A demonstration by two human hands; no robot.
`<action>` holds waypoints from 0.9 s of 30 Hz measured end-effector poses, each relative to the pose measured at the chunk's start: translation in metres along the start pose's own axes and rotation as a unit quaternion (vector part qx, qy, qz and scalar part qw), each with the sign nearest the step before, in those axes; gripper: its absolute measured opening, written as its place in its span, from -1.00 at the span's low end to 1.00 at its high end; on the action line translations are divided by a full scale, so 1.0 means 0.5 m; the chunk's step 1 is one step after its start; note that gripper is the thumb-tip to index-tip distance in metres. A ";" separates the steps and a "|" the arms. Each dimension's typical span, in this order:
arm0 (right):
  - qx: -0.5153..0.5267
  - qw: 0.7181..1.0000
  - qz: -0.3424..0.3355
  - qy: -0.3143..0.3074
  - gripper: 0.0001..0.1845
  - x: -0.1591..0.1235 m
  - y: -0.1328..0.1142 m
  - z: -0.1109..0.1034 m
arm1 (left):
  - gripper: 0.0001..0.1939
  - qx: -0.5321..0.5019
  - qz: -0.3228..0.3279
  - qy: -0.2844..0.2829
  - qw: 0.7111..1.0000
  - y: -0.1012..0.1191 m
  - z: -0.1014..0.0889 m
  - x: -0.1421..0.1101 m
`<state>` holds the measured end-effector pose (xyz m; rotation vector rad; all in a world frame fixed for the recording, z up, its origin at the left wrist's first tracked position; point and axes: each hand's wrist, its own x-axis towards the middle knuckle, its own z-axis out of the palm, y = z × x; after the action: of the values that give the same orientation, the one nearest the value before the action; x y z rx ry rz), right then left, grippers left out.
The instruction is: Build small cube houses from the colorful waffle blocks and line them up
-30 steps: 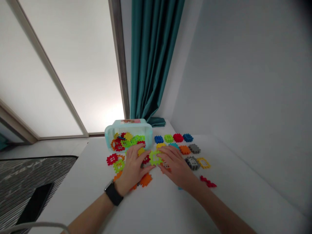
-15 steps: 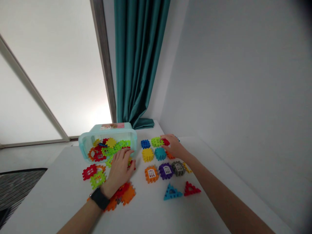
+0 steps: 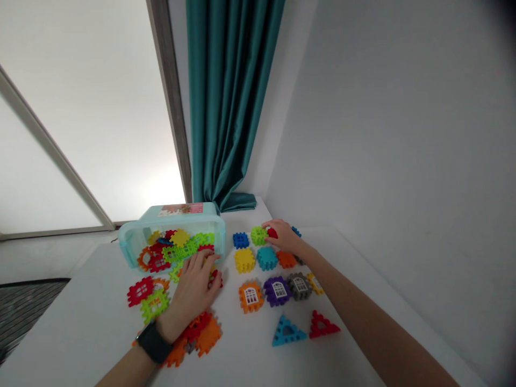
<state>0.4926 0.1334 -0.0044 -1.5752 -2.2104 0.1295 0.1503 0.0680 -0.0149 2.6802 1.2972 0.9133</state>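
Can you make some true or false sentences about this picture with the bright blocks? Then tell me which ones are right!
1. The left hand wears a black watch. True.
2. The pale turquoise plastic tub is shut, with nothing showing inside. False: its open side shows many coloured plastic pieces.
3. The right hand touches a lime-green plastic waffle block. True.
4. The blue plastic triangle is to the right of the red plastic triangle. False: the blue one is to the left.
5. The curtain by the wall is red. False: it is a teal curtain.
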 end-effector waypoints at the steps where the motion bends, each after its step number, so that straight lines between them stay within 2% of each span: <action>1: 0.001 1.000 0.000 -0.003 -0.65 0.000 0.000 0.000 | -0.68 0.000 0.000 -0.001 1.000 0.001 -0.001 0.000; 27: 0.001 1.000 0.019 -0.025 -0.65 0.002 -0.003 0.013 | -0.68 0.002 0.001 -0.011 1.000 0.003 -0.007 0.001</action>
<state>0.4884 0.1348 -0.0094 -1.6305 -2.2180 0.1841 0.1500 0.0668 -0.0113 2.6869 1.2930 0.8800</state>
